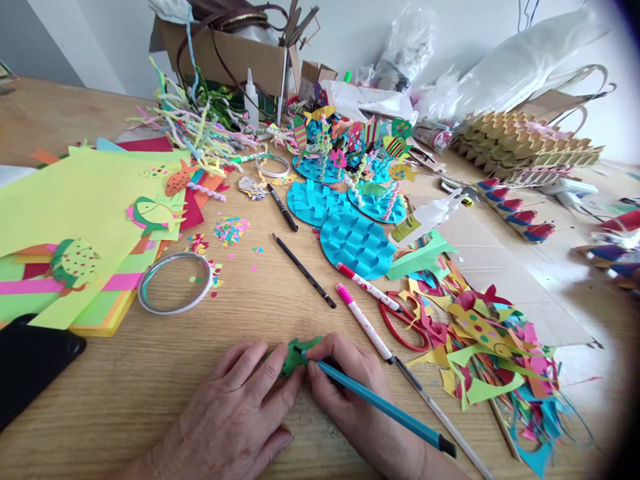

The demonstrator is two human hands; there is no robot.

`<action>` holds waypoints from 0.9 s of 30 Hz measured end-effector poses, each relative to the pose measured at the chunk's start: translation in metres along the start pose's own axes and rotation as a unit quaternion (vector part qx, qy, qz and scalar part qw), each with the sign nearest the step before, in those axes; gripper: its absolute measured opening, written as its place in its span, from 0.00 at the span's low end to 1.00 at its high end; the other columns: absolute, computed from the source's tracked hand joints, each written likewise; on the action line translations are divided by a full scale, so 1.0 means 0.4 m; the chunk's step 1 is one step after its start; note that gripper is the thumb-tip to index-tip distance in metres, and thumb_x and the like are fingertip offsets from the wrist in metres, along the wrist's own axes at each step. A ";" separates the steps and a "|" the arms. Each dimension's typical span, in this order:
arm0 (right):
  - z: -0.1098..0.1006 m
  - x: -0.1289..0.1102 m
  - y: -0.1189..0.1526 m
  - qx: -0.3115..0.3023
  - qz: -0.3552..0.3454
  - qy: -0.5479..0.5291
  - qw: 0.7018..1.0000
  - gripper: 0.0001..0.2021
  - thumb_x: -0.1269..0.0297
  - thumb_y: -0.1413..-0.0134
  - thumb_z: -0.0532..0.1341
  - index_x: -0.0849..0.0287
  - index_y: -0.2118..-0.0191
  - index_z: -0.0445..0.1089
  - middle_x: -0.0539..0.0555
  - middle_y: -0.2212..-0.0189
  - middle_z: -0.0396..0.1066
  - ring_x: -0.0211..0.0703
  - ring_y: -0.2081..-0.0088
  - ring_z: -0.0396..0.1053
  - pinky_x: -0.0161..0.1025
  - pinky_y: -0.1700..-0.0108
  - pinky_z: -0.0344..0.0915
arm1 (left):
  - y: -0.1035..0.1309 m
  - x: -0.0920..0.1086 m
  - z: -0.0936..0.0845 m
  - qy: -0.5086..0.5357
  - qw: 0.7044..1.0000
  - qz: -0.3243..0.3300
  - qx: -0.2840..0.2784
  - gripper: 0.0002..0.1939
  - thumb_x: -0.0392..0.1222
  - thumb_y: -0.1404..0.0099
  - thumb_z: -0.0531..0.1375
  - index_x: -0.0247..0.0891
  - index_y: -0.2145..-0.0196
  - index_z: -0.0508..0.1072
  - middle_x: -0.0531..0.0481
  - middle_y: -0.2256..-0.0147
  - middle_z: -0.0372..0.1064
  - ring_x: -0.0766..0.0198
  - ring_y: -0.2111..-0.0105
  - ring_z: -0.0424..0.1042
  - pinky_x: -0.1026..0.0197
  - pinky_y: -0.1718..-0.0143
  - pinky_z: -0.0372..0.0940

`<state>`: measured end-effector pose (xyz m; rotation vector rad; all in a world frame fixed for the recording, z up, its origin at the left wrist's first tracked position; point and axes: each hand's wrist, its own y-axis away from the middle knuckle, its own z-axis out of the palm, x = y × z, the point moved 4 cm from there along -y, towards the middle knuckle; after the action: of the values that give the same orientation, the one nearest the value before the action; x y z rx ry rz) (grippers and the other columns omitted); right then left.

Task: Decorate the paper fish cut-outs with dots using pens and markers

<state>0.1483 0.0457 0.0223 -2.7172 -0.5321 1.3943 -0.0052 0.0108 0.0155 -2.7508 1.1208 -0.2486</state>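
A small green paper cutout (pixel 293 363) lies on the table near the front, partly covered by both hands. Across its left side rest the outstretched fingers of my left hand (pixel 250 400), pressing it to the tabletop with the thumb apart. My right hand (pixel 350 383) is closed around a blue felt-tip pen (pixel 380 403), whose dark tip meets the green paper. The pen slants down to the right, its black end past the wrist. Whatever marks are on the cutout are too small to make out.
Black pencil (pixel 305 270), tape roll (pixel 143 293), pink marker (pixel 365 323), red scissors (pixel 425 340) and a thin brush (pixel 440 413) lie around the hands. Paper scraps (pixel 490 340) heap at right; yellow-green sheets (pixel 95 193) at left. Blue woven paper (pixel 355 243) and a glue bottle (pixel 425 217) sit beyond.
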 end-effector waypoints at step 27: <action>0.001 0.002 0.002 0.000 0.003 0.003 1.000 0.05 0.72 0.48 0.56 0.56 0.71 0.65 0.46 0.80 0.68 0.36 0.78 0.67 0.30 0.77 0.60 | 0.001 -0.003 0.003 -0.007 1.000 -0.001 -0.007 0.24 0.54 0.32 0.57 0.44 0.42 0.66 0.48 0.46 0.66 0.53 0.49 0.60 0.53 0.48 0.56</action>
<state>0.1484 0.0452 0.0213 -2.7247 -0.5230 1.3871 -0.0061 0.0113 0.0140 -2.7623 1.1205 -0.2219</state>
